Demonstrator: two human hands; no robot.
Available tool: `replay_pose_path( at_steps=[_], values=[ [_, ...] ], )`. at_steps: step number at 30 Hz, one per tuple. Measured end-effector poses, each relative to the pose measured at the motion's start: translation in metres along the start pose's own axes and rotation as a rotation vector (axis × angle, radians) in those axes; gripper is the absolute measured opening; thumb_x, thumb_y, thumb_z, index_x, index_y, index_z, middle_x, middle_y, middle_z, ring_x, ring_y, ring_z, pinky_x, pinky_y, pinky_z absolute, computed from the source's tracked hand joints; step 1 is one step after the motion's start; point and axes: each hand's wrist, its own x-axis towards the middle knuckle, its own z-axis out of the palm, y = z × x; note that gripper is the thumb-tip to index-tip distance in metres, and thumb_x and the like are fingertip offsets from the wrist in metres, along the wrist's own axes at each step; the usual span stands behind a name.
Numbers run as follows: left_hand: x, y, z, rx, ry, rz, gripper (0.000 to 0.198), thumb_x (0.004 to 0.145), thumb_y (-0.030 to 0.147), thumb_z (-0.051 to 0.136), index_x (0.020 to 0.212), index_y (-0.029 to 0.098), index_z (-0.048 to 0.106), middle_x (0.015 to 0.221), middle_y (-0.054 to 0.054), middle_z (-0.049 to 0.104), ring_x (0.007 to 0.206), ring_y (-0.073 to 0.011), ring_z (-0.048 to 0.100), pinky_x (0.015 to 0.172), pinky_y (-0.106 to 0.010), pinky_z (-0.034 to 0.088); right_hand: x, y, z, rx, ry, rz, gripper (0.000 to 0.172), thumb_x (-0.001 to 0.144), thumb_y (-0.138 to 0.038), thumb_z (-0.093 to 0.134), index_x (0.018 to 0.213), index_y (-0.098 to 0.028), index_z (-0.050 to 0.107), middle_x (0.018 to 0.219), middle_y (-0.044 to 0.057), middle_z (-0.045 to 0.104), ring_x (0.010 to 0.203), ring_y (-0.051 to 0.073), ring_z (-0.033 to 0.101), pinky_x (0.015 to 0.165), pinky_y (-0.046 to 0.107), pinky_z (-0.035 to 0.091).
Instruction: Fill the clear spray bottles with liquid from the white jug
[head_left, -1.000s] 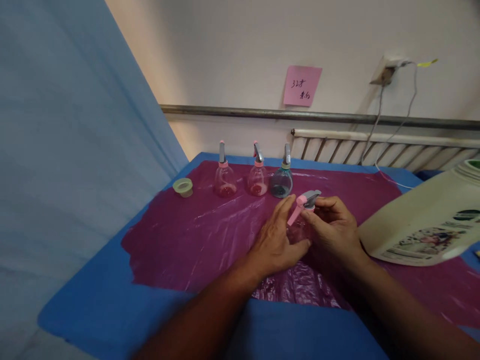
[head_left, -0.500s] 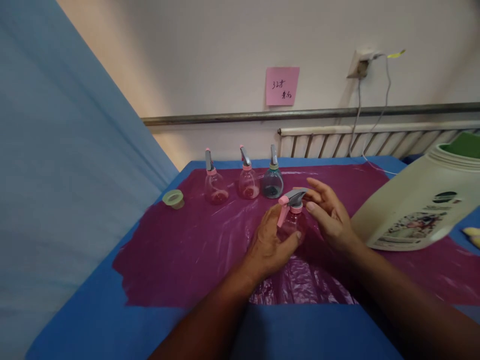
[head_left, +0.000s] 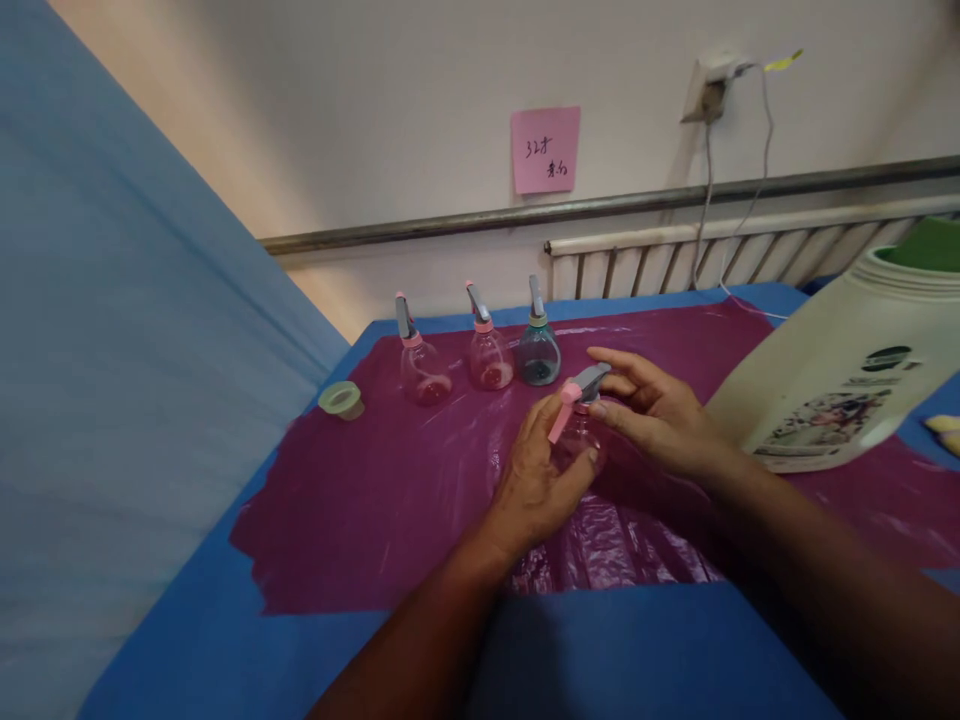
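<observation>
Now left hand (head_left: 529,485) clasps transparent pink sprayer (head_left: 577,436); right hand (head_left: 660,412) half curled, hold unclear.

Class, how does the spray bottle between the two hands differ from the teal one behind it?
The held bottle has a pink collar; the teal bottle has a greenish one. The held bottle's body looks pinkish, the teal bottle's blue-green. The left hand curls around the held bottle, while the teal bottle stands untouched. Both have rounded bodies and grey on their spray heads.
</observation>
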Motion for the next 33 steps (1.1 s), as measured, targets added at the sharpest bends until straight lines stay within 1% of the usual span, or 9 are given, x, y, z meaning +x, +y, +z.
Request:
replay_pose_path(
  at_steps=[4,7,13,18,21,24,27,30,33],
  values=[
    [0.002,0.005,-0.001,0.035,0.001,-0.025,0.076,0.104,0.029,0.077,0.174,0.034,0.049,0.173,-0.01,0.062,0.154,-0.0338,0.065,0.133,-0.057,0.053,0.002,0.004,0.004,-0.011,0.044,-0.018,0.065,0.088,-0.041,0.101,0.146,-0.03,0.074,0.115,0.003,0.087,0.11,0.023,0.083,0.102,0.042,0.067],
    [0.003,0.005,0.0,0.007,0.015,0.049,0.069,0.103,0.024,0.076,0.168,0.03,0.054,0.171,-0.01,0.064,0.155,-0.0315,0.065,0.134,-0.053,0.053,0.002,0.006,0.008,-0.042,0.076,-0.054,0.067,0.086,-0.04,0.101,0.145,-0.03,0.071,0.112,0.002,0.085,0.108,0.023,0.082,0.101,0.042,0.065],
    [0.004,-0.005,0.006,-0.035,0.074,0.179,0.076,0.105,0.02,0.075,0.175,0.03,0.049,0.167,-0.012,0.067,0.155,-0.031,0.067,0.134,-0.055,0.053,0.003,0.011,0.023,-0.12,0.133,-0.205,0.067,0.088,-0.033,0.097,0.148,-0.031,0.066,0.109,0.001,0.077,0.103,0.021,0.076,0.101,0.043,0.064],
    [0.007,-0.006,0.007,-0.068,0.077,0.163,0.063,0.104,0.022,0.08,0.164,0.029,0.06,0.16,-0.012,0.072,0.147,-0.031,0.073,0.128,-0.054,0.059,0.006,0.017,0.032,-0.124,0.158,-0.199,0.068,0.09,-0.033,0.095,0.15,-0.033,0.063,0.113,0.002,0.075,0.102,0.022,0.073,0.099,0.044,0.065],
    [0.008,-0.005,0.006,-0.039,0.087,0.144,0.062,0.102,0.023,0.083,0.16,0.03,0.063,0.158,-0.012,0.073,0.148,-0.0328,0.072,0.13,-0.058,0.057,0.004,0.017,0.029,-0.133,0.131,-0.192,0.073,0.09,-0.032,0.094,0.155,-0.034,0.06,0.118,0.004,0.077,0.107,0.023,0.075,0.106,0.049,0.065],
    [0.006,-0.008,0.005,-0.014,0.087,0.128,0.066,0.102,0.023,0.083,0.163,0.031,0.061,0.164,-0.013,0.069,0.154,-0.0357,0.068,0.134,-0.064,0.052,-0.001,0.012,0.02,-0.075,0.06,-0.192,0.074,0.099,-0.033,0.086,0.165,-0.037,0.053,0.139,0.008,0.079,0.127,0.027,0.077,0.119,0.055,0.061],
    [0.004,-0.01,0.003,0.028,0.088,0.115,0.068,0.102,0.024,0.082,0.165,0.031,0.058,0.167,-0.014,0.067,0.157,-0.038,0.065,0.135,-0.069,0.049,-0.005,0.005,0.013,-0.009,-0.004,-0.125,0.074,0.107,-0.035,0.076,0.174,-0.039,0.045,0.145,0.01,0.08,0.129,0.026,0.079,0.119,0.055,0.063],
    [0.003,-0.011,0.003,0.035,0.092,0.09,0.069,0.101,0.027,0.084,0.165,0.032,0.058,0.168,-0.015,0.066,0.159,-0.0397,0.064,0.135,-0.071,0.049,-0.006,0.002,0.009,-0.023,-0.012,-0.06,0.071,0.105,-0.034,0.079,0.171,-0.035,0.052,0.136,0.009,0.083,0.121,0.025,0.081,0.11,0.05,0.067],
    [0.003,-0.009,0.003,0.028,0.084,0.065,0.07,0.1,0.026,0.084,0.165,0.032,0.059,0.168,-0.016,0.066,0.159,-0.0407,0.063,0.135,-0.071,0.048,-0.003,0.005,0.007,-0.077,0.039,-0.092,0.068,0.097,-0.034,0.089,0.16,-0.033,0.064,0.128,0.007,0.083,0.124,0.026,0.08,0.109,0.047,0.066]
  ],
)
